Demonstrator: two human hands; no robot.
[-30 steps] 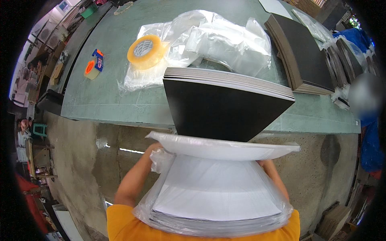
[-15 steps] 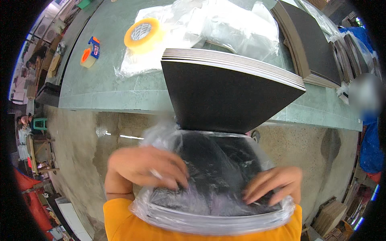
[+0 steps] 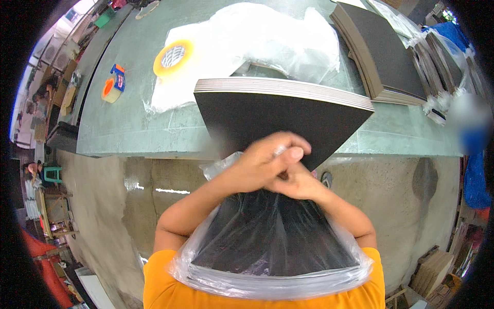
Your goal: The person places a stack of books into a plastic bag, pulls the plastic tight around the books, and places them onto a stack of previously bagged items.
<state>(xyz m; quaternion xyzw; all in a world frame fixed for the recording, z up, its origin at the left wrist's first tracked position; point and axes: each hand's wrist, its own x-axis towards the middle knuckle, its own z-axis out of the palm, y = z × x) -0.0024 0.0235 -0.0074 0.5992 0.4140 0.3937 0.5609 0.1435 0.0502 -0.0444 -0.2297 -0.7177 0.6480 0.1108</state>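
A clear plastic bag (image 3: 221, 247) lies against my orange shirt with a black flat stack (image 3: 278, 237) inside it. Its creases run up to where my hands meet. My left hand (image 3: 270, 159) is closed there, something small and whitish on one finger. Just below and to its right, my right hand (image 3: 296, 181) is closed too, the plastic gathered between them. A loose flap of plastic sticks out left of my wrist. Right behind my hands, a thick stack of black boards (image 3: 309, 121) with pale edges stands tilted by the table edge.
The green table (image 3: 139, 134) holds a roll of clear tape (image 3: 173, 56) on white plastic sheets (image 3: 221, 36). A small tape dispenser (image 3: 113, 85) sits further left. More black boards (image 3: 381, 56) and wrapped bundles (image 3: 437, 72) stand at the right. A sandal (image 3: 327, 179) shows below the table.
Both hands have moved up from the bag's surface and come together near the standing boards. The plastic, loose before, is now drawn into creases toward them.
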